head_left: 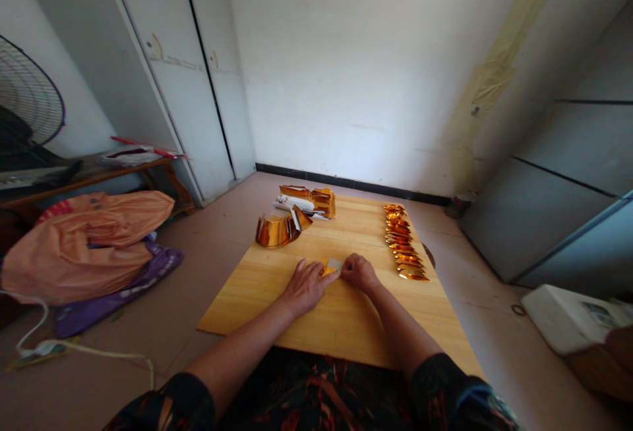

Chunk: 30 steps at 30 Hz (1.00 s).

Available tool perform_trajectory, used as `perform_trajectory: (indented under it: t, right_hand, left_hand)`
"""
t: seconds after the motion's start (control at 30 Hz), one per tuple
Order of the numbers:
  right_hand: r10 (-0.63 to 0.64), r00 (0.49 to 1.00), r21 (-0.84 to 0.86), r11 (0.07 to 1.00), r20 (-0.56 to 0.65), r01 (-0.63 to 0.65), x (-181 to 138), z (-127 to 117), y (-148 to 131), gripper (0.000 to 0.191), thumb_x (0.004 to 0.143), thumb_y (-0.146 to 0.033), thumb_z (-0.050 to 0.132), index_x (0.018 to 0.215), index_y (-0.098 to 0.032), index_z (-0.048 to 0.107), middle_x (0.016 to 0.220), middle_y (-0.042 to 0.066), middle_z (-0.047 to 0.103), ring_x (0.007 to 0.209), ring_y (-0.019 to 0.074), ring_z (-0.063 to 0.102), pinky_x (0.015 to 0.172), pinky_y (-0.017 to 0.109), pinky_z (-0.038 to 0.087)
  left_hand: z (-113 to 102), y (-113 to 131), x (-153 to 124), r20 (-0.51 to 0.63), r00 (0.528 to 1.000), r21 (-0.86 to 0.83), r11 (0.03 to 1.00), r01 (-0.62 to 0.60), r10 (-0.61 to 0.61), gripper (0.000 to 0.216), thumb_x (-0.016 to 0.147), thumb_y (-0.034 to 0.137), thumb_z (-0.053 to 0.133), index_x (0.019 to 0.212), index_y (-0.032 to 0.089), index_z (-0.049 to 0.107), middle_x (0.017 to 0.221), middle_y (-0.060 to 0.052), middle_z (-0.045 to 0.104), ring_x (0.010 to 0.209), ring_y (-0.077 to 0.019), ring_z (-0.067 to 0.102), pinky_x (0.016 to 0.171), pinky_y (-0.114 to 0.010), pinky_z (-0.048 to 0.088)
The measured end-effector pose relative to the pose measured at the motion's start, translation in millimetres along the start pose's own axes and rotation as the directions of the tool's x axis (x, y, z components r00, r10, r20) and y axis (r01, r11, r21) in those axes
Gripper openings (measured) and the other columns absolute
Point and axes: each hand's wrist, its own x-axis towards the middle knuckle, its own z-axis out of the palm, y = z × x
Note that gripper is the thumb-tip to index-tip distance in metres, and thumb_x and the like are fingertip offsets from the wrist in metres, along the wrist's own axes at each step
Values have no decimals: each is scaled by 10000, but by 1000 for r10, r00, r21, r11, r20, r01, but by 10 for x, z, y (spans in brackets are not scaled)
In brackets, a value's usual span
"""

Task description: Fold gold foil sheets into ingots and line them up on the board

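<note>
1. My left hand [305,284] lies flat, palm down, fingers spread a little and pressing on a small gold paper piece [330,267] on the wooden board [346,325].
2. My right hand [359,271] is curled, its fingertips on the pale, silvery end of the same piece, just beside my left fingertips. Whether those fingers pinch the paper or only press it down, I cannot tell.
3. The piece sits between my two hands, flat on the board, partly hidden under my left fingers.
4. Just right of my right hand runs a row of folded gold pieces [403,242], laid one after another away from me, close to the board's right edge.
5. Ahead of my left hand stands a curved band of gold foil [275,230], and beyond it a stack of gold and white sheets [307,201] near the far edge.
6. Between my hands and me the board is bare wood down to its near edge, which meets my lap.
7. Left of my left hand there is bare board out to the left edge, then floor.
8. Further left on the floor lies an orange bag [84,240] on purple cloth, well apart from my hands.
</note>
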Motion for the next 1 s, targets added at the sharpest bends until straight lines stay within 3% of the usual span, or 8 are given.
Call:
perform_trajectory:
  t: [0.17, 0.33, 0.57, 0.8, 0.9, 1.0]
  right_hand:
    - [17, 999, 0, 1000, 26, -17, 9, -18, -20, 83, 685, -237, 693, 652, -181, 642, 775, 11, 622, 693, 119, 541, 600, 204, 369]
    - [29, 999, 56, 998, 21, -30, 6, -11, 6, 11, 667, -168, 655, 671, -177, 651, 797, 16, 624, 719, 122, 550, 642, 206, 396]
    - [-1, 1000, 200, 980, 10, -1, -9, -20, 105, 181, 638, -40, 572, 717, -172, 667, 820, 22, 641, 760, 130, 572, 705, 204, 429]
    - [1, 1000, 62, 998, -9, 0, -14, 31, 45, 127, 669, -195, 667, 792, -166, 677, 871, 51, 637, 785, 159, 567, 710, 236, 420]
    - [-7, 1000, 35, 999, -9, 7, 0, 39, 59, 145, 687, -133, 622, 815, -169, 680, 888, 52, 639, 806, 153, 569, 724, 230, 416]
    - [-91, 996, 13, 996, -14, 92, -10, 32, 83, 223, 709, -61, 562, 835, -189, 695, 941, 50, 649, 867, 151, 565, 766, 229, 408]
  left_hand:
    - [28, 10, -4, -4, 1000, -15, 1000, 24, -24, 329, 919, 235, 426, 1202, 336, 560, 1243, -73, 547, 1184, -236, 459, 1043, -533, 260]
    - [-79, 69, 7, 55, 996, -42, 997, 71, -69, 318, 930, 263, 400, 1186, 340, 573, 1249, -65, 542, 1186, -250, 449, 1042, -549, 245]
    - [-177, 121, 36, 101, 989, -60, 991, 117, -111, 311, 931, 306, 389, 1168, 348, 585, 1221, -55, 553, 1178, -247, 445, 1049, -535, 237]
    - [-152, 148, 49, 69, 991, -42, 992, 121, -118, 302, 917, 298, 410, 1151, 349, 594, 1177, -72, 568, 1152, -249, 467, 1022, -535, 270]
    - [-126, 142, 46, 49, 991, -54, 991, 126, -123, 274, 896, 299, 458, 1115, 352, 613, 1175, -75, 567, 1149, -253, 472, 1008, -542, 276]
    - [-103, 104, 69, 23, 991, -102, 985, 136, -134, 216, 868, 310, 511, 1031, 344, 649, 1153, -61, 583, 1136, -244, 483, 1017, -546, 252]
